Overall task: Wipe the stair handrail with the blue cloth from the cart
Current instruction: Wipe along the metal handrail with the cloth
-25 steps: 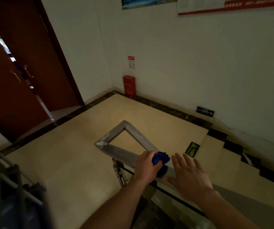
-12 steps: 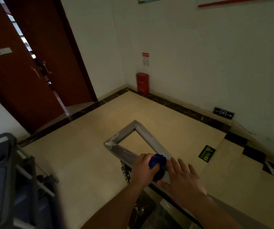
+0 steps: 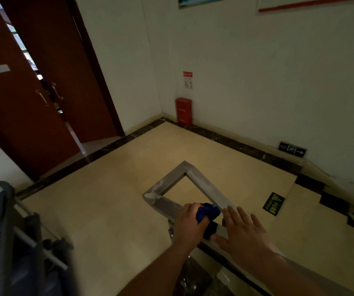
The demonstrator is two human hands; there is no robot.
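Cloth (image 3: 207, 212), blue and bunched, is sitting on top of the metal handrail (image 3: 206, 189) in the head view, just before the rail's corner loop that is jutting out over the landing. The left hand (image 3: 190, 223) is closing its fingers around the wad and pressing it down onto the flat top of the rail. The right hand (image 3: 243, 229) is lying just beside it, fingers spread open and flat, palm resting on the rail and gripping nothing. Pale dusty smears are showing on the far legs of the loop, so by my reading much of the corner is waiting to be wiped. A soft, light thing like this is likely bending to the rail's edges; bunching it in the palm, as the left hand is doing, looks like the sensible hold, with pressure coming from the heel of the hand. The rail looks stiff and smooth, so the cloth should be sliding easily, and the free hand is probably steadying the body. A dark cart (image 3: 3, 238) is standing blurred at the lower left, well apart from the rail, and brown doors (image 3: 43, 82) are standing ajar beyond the tiled floor (image 3: 112, 199).
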